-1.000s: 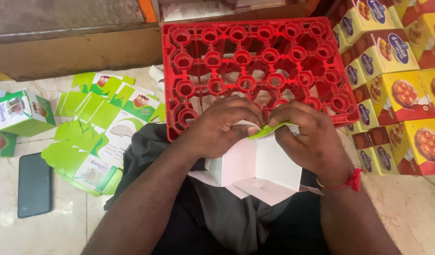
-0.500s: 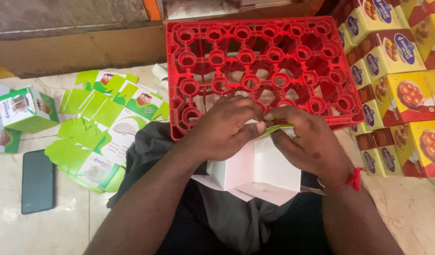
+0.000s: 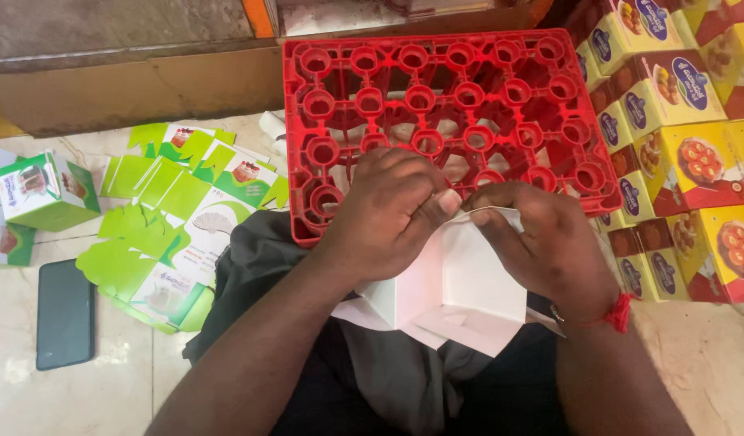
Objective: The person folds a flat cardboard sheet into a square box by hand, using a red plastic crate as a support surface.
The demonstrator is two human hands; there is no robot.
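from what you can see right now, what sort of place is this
Probably a small packing workshop or shop back room, worked on the floor. Flat green printed cartons lie loose on the pale stone floor, stacked yellow and red sweet boxes line one side, and both hands fold a white cardboard box.
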